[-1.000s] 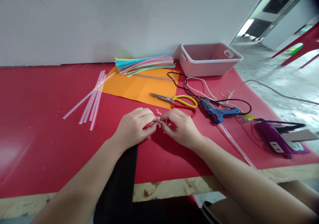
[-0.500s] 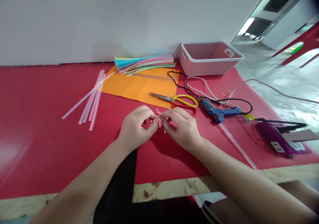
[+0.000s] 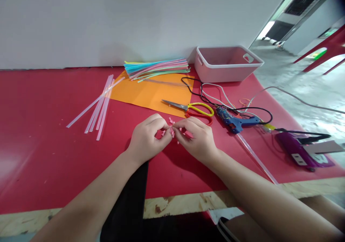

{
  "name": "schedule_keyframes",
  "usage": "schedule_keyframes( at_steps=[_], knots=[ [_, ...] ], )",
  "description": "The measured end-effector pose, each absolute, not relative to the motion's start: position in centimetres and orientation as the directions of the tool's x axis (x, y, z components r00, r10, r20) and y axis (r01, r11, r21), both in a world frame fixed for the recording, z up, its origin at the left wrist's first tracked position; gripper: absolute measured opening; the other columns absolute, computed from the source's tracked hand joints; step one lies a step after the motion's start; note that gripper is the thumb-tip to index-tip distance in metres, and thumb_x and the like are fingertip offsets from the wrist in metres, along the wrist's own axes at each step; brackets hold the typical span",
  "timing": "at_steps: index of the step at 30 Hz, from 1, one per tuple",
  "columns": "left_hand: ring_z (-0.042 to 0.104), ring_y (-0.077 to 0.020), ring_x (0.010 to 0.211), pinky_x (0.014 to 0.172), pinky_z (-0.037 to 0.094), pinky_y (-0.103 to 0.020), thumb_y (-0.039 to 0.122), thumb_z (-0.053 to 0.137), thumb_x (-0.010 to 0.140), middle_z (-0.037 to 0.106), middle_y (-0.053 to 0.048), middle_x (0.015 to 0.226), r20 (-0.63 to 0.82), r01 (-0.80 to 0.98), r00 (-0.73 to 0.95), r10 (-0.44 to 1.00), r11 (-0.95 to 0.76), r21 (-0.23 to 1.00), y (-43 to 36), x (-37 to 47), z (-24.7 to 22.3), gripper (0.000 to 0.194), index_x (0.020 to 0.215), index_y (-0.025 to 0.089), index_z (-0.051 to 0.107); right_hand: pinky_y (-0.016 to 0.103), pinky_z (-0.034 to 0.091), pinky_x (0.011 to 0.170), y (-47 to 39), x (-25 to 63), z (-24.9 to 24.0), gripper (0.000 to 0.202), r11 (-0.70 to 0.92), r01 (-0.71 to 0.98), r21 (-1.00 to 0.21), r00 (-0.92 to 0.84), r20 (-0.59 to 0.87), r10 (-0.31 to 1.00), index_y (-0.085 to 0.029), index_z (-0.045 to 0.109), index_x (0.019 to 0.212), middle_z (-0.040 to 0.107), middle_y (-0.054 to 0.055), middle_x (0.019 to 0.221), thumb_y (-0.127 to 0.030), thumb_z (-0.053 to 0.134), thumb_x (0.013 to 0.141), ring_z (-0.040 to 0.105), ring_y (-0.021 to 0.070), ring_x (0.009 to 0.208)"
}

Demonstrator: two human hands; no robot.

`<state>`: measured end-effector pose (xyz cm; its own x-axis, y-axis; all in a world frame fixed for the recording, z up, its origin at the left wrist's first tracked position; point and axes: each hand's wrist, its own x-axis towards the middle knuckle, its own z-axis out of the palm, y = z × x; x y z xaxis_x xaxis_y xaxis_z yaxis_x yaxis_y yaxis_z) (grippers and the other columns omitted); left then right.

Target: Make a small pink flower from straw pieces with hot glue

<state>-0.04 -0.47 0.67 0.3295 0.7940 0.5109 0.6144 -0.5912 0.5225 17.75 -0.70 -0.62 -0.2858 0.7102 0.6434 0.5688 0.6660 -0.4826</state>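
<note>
My left hand and my right hand meet fingertip to fingertip over the red table cover. Both are closed in a pinch; whatever lies between the fingertips is too small to make out. Small pink pieces show behind and beneath the fingers. Just beyond my right hand, scissors with yellow and red handles rest partly on an orange sheet. A blue glue gun lies to the right, with a clear stick extending from it.
Colored pipe cleaners lie at the back. Pale glue sticks are spread at left. A pink basket stands at back right, near tangled cables. A purple device sits at far right. The table's wooden front edge is nearest me.
Both hands keep their pinch, with only a very slight shift of the fingers over the pink pieces. Everything else lies as before.
</note>
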Motion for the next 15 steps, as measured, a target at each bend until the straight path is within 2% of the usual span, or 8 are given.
schedule_keyframes(
  at_steps=[4,11,15],
  knots=[
    [0.049,-0.012,0.064,0.058,0.037,-0.025,0.023,0.056,0.085,0.054,0.001,0.07,0.478,0.64,0.339,0.81,-0.571,0.514,-0.5,-0.3,0.8,0.015,0.07,0.019,0.052,0.03,0.053,0.074,-0.7,17.8,-0.7,0.009,0.652,0.557,-0.515,-0.307,0.602,0.737,-0.02,0.065,0.09,0.073,0.005,0.084,-0.018,0.056,0.089,0.066,0.0171,0.078],
    [0.05,-0.0126,0.064,0.057,0.036,-0.025,0.023,0.058,0.081,0.055,0.001,0.072,0.308,0.674,0.388,0.869,-0.495,0.548,0.0,-0.6,1.3,0.011,0.071,0.019,0.053,0.028,0.05,0.066,-0.7,17.6,-1.1,0.007,0.621,0.605,-0.499,-0.303,0.577,0.759,-0.02,0.063,0.082,0.069,0.004,0.074,-0.019,0.057,0.087,0.062,0.0161,0.069],
    [0.048,-0.0124,0.061,0.056,0.036,-0.026,0.02,0.055,0.08,0.053,0.002,0.069,0.335,0.669,0.332,0.882,-0.47,0.576,0.5,-1.1,1.5,0.013,0.069,0.019,0.049,0.028,0.049,0.066,-0.4,17.9,-1.1,0.009,0.583,0.636,-0.506,-0.254,0.576,0.777,-0.018,0.063,0.083,0.069,0.005,0.076,-0.016,0.055,0.087,0.062,0.0168,0.072]
  ],
)
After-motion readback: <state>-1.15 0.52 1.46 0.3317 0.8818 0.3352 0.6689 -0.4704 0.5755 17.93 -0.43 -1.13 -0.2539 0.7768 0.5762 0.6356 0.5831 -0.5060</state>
